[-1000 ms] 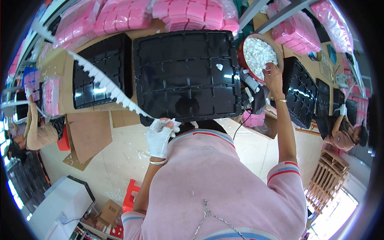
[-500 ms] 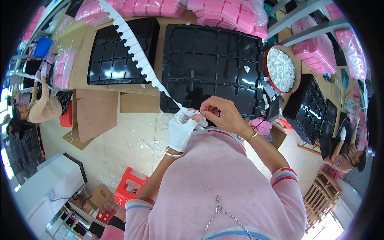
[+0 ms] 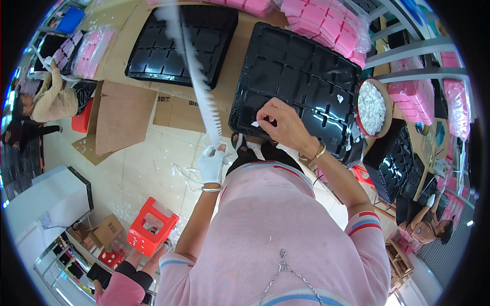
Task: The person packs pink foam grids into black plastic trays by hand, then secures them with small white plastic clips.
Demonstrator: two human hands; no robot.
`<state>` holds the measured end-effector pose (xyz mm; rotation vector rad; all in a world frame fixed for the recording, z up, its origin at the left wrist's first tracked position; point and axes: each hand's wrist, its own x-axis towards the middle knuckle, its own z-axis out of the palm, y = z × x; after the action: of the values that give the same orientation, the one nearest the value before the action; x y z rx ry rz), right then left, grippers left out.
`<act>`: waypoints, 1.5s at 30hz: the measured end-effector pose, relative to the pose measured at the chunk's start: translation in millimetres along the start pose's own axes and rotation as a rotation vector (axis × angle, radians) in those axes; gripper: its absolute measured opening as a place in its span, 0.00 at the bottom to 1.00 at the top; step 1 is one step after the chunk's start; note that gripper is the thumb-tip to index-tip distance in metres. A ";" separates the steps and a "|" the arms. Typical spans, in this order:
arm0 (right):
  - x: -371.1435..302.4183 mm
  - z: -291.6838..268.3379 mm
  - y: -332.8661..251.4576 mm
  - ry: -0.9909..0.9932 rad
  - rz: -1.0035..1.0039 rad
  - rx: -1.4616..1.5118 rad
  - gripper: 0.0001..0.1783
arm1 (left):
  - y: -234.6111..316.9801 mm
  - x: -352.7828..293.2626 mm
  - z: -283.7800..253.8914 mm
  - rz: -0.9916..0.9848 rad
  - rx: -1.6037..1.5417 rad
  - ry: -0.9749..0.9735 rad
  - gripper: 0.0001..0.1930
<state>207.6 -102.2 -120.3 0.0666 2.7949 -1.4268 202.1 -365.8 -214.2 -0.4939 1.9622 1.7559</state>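
Observation:
My left hand [image 3: 211, 164], in a white glove with bare fingertips, grips the lower end of a long white toothed strip [image 3: 196, 76]. The strip rises up and away past the trays, its upper part blurred. My bare right hand [image 3: 285, 125] is closed in a pinch above the near left part of a black plastic tray [image 3: 301, 66]. A small white piece [image 3: 255, 123] shows at its fingertips; the fingers partly hide it. Another white scrap [image 3: 340, 98] lies on the tray's right side.
A second black tray [image 3: 178, 46] sits on the cardboard-covered table to the left. At right stands a round bowl [image 3: 371, 109] full of white pieces. Pink foam blocks [image 3: 326, 25] line the back. A red stool [image 3: 151, 227] is on the floor; other people work at both sides.
My hands have moved apart: the left down and left with the strip, the right slightly up over the tray. The strip now stands more upright. My view has shifted, moving the trays rightward.

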 end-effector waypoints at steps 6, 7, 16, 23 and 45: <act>21.8 8.3 5.4 -0.027 -0.015 -0.163 0.03 | -24.6 6.0 -16.0 -0.015 0.000 0.013 0.06; 24.1 9.7 6.1 -0.032 -0.015 -0.164 0.03 | -24.4 5.0 -16.2 -0.018 -0.003 0.016 0.06; 31.0 21.3 9.3 -0.016 -0.013 -0.294 0.03 | 2.5 -1.7 -9.2 -0.040 -0.140 -0.066 0.06; 34.8 24.8 16.5 -0.038 -0.061 -0.281 0.04 | 38.0 -5.1 0.5 -0.042 -0.202 -0.134 0.11; 18.6 3.2 16.5 0.004 -0.134 -0.174 0.04 | 51.2 20.1 10.1 0.010 -0.130 -0.116 0.13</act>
<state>189.6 -94.4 -136.0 -0.1197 2.9637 -1.1994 158.4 -348.8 -183.8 -0.4166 1.7829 1.8829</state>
